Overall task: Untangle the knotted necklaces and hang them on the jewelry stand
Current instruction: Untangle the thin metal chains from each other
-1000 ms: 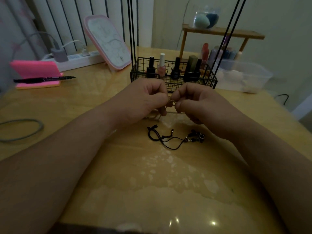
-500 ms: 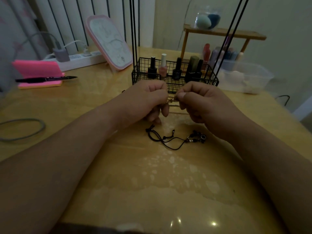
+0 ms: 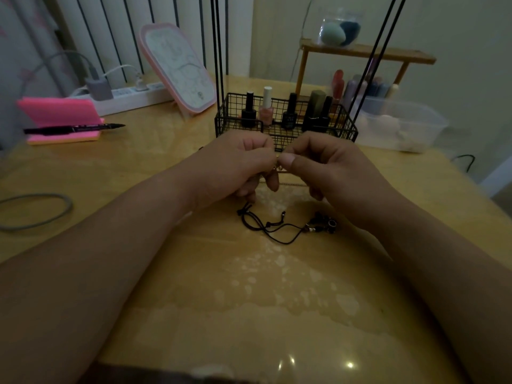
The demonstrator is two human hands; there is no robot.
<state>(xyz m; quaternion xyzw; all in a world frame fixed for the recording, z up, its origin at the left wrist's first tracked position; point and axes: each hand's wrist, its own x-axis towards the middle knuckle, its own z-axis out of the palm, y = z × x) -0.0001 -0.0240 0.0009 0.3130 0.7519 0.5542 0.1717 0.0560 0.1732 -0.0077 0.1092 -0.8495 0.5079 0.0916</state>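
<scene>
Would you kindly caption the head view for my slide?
Left hand and right hand pinch a chain above a cord necklace on the table.

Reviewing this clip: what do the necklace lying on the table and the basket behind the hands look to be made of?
The necklace looks like thin matte black cord, limp and knotted, with dark beads and small shiny, probably metal, rings at one end. The basket looks like black-coated metal wire: a rigid open grid.

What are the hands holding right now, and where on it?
Left hand and right hand pinch the thin gold chain at one spot between them.
</scene>
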